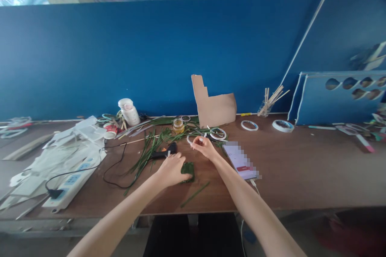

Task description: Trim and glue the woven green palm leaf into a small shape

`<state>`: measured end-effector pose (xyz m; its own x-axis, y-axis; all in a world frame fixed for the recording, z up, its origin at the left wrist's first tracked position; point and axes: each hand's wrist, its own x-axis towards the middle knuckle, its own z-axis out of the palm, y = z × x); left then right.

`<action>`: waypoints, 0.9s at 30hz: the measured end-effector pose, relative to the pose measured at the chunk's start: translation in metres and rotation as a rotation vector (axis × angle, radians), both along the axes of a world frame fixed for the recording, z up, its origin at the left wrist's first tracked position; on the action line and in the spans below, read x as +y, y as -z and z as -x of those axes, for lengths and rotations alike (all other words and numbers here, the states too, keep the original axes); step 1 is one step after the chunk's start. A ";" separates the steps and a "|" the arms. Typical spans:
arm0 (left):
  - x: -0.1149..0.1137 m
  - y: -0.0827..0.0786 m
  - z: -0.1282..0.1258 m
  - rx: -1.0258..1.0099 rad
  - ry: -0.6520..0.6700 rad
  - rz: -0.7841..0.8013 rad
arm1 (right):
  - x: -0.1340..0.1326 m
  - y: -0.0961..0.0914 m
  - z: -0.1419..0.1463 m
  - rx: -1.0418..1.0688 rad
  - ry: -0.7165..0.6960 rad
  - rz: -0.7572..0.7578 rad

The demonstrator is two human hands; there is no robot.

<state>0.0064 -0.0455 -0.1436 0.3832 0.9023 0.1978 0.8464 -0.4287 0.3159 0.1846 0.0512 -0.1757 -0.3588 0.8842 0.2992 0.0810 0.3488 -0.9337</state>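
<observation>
From my remote seat, my left hand [172, 170] lies with fingers flat on the dark green leaf-blade patch [187, 171], its long axis toward the wall, while my right hand [205, 147] pinches a thin white loop [190, 139].

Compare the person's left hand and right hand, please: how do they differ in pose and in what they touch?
The left hand lies low, palm down on a dark green leaf patch, while the right hand is raised, its fingers pinching a thin white ring. The left hand is also closer to the black glue gun. Both hands are bare and above the brown wooden desk.
</observation>
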 end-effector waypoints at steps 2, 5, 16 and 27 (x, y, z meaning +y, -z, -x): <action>-0.002 0.010 0.002 -0.009 -0.017 -0.004 | 0.001 0.004 0.001 -0.049 0.019 -0.024; -0.001 0.019 0.001 -0.016 -0.033 -0.010 | 0.000 0.007 0.002 -0.111 0.035 -0.060; -0.007 0.003 -0.007 0.060 -0.086 0.004 | -0.003 0.004 0.000 -0.151 -0.087 0.056; 0.016 0.004 0.001 -0.256 -0.086 -0.062 | -0.003 0.003 0.001 0.024 -0.107 0.100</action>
<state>0.0059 -0.0292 -0.1480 0.2363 0.9122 0.3347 0.7762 -0.3844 0.4997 0.1833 0.0484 -0.1783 -0.4470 0.8669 0.2208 0.0259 0.2593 -0.9655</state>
